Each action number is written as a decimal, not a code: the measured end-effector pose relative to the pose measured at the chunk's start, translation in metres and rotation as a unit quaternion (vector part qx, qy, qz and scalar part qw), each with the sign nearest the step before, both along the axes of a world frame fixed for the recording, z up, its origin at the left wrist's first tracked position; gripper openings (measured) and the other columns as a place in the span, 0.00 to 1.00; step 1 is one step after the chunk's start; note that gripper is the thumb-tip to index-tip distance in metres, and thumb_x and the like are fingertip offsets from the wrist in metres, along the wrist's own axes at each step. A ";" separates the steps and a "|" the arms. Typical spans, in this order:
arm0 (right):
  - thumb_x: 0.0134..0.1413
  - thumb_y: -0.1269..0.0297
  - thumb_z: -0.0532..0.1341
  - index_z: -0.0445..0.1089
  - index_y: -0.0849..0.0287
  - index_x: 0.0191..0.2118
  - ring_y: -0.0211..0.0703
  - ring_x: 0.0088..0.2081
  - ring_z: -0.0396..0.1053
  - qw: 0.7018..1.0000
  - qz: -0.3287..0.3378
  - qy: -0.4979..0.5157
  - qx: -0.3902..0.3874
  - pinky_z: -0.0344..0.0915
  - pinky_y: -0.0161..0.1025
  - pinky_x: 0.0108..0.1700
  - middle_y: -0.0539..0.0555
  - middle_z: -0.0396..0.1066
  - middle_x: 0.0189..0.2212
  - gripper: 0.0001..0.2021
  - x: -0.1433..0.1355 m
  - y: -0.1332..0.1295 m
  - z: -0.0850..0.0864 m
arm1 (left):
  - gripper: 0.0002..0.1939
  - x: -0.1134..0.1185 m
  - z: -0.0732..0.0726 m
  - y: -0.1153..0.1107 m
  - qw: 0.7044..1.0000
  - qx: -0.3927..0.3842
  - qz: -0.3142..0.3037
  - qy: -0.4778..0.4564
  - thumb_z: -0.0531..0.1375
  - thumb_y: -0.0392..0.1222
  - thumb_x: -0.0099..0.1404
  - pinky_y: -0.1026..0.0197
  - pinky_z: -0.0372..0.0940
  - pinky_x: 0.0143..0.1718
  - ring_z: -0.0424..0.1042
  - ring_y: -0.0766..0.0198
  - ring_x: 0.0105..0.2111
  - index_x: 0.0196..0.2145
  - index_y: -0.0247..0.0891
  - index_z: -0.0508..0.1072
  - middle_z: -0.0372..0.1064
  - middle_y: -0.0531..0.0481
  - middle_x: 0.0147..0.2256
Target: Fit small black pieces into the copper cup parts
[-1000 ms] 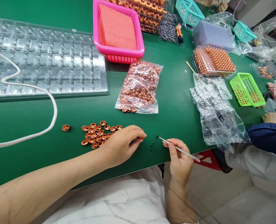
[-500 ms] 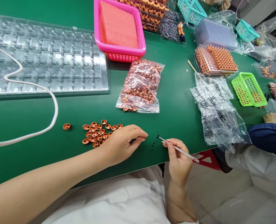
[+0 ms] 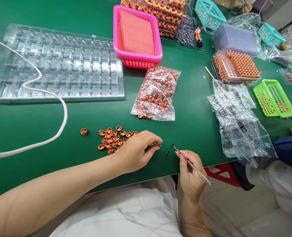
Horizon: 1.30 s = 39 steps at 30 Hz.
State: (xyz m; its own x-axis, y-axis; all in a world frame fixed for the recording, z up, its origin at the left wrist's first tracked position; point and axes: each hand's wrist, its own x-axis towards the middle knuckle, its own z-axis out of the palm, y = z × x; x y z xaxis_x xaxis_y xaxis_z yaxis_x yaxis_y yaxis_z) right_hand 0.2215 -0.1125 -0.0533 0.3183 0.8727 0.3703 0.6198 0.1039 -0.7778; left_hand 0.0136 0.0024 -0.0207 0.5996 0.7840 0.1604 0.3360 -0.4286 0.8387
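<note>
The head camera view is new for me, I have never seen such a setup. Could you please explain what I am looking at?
There is no machine here. One camera, worn on a person's head, takes the view, looking forward and down. The person's left hand pinches a small copper-coloured ring. The right hand holds a thin tool, perhaps tweezers, its tip at tiny black pieces. On the green table lie more loose rings, a clear bag full of similar ones, a clear plastic tray with a white cable across it, and a pink basket.
</note>
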 end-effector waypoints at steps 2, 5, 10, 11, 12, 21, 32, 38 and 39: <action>0.61 0.72 0.64 0.74 0.53 0.44 0.46 0.42 0.77 0.999 -0.011 0.032 -0.002 0.79 0.47 0.42 0.54 0.77 0.40 0.08 -0.002 -0.001 0.003 | 0.06 0.000 -0.001 0.000 1.000 0.000 -0.001 -0.006 0.58 0.31 0.68 0.61 0.72 0.37 0.76 0.61 0.37 0.40 0.37 0.75 0.77 0.48 0.36; 0.62 0.72 0.63 0.74 0.55 0.42 0.45 0.39 0.78 0.995 -0.029 0.097 0.006 0.80 0.46 0.39 0.55 0.76 0.40 0.06 -0.008 -0.001 0.013 | 0.05 0.000 0.000 -0.001 1.000 -0.015 -0.004 -0.016 0.61 0.31 0.67 0.62 0.71 0.36 0.76 0.62 0.36 0.40 0.37 0.75 0.77 0.50 0.35; 0.62 0.73 0.62 0.74 0.55 0.40 0.42 0.34 0.77 0.984 -0.038 0.169 0.049 0.79 0.43 0.34 0.53 0.74 0.38 0.06 -0.018 0.001 0.034 | 0.06 0.000 0.005 -0.005 0.996 -0.075 -0.011 -0.040 0.64 0.32 0.65 0.65 0.71 0.35 0.76 0.65 0.34 0.40 0.37 0.77 0.78 0.51 0.35; 0.61 0.74 0.62 0.74 0.55 0.40 0.42 0.34 0.77 0.983 -0.029 0.175 0.049 0.79 0.43 0.34 0.53 0.74 0.38 0.07 -0.020 0.001 0.037 | 0.06 0.000 0.007 -0.006 0.996 -0.079 -0.014 -0.042 0.64 0.32 0.65 0.66 0.71 0.34 0.76 0.65 0.33 0.40 0.36 0.77 0.78 0.50 0.35; 0.61 0.74 0.62 0.74 0.54 0.41 0.42 0.34 0.77 0.983 -0.015 0.178 0.048 0.79 0.43 0.35 0.53 0.75 0.38 0.07 -0.021 0.001 0.039 | 0.06 0.000 0.008 -0.006 0.996 -0.081 -0.018 -0.043 0.63 0.32 0.65 0.66 0.71 0.34 0.76 0.65 0.33 0.40 0.36 0.77 0.78 0.50 0.35; 0.60 0.79 0.61 0.73 0.54 0.46 0.45 0.39 0.78 0.982 0.095 0.160 0.036 0.79 0.45 0.36 0.54 0.76 0.40 0.13 -0.021 -0.001 0.034 | 0.03 0.001 0.013 -0.009 0.990 -0.130 -0.045 -0.037 0.63 0.35 0.65 0.66 0.69 0.34 0.75 0.66 0.34 0.38 0.36 0.75 0.77 0.50 0.34; 0.58 0.82 0.61 0.73 0.54 0.48 0.45 0.41 0.78 0.982 0.130 0.134 0.021 0.79 0.45 0.38 0.54 0.77 0.41 0.17 -0.021 0.000 0.035 | 0.03 0.003 0.012 -0.010 0.981 -0.180 -0.048 -0.049 0.62 0.33 0.64 0.69 0.68 0.31 0.76 0.68 0.31 0.37 0.34 0.74 0.77 0.51 0.32; 0.58 0.82 0.61 0.72 0.54 0.48 0.45 0.41 0.78 0.983 0.131 0.128 0.015 0.79 0.44 0.38 0.53 0.77 0.41 0.17 -0.023 0.000 0.034 | 0.05 0.003 0.014 -0.010 0.981 -0.176 -0.059 -0.061 0.61 0.33 0.65 0.67 0.69 0.33 0.76 0.67 0.31 0.39 0.32 0.75 0.77 0.49 0.33; 0.58 0.82 0.61 0.72 0.54 0.47 0.44 0.41 0.78 0.983 0.130 0.128 0.015 0.79 0.43 0.38 0.53 0.77 0.41 0.17 -0.023 0.000 0.034 | 0.07 0.002 0.013 -0.010 0.982 -0.168 -0.062 -0.064 0.61 0.33 0.66 0.66 0.70 0.34 0.76 0.66 0.32 0.41 0.32 0.76 0.78 0.48 0.34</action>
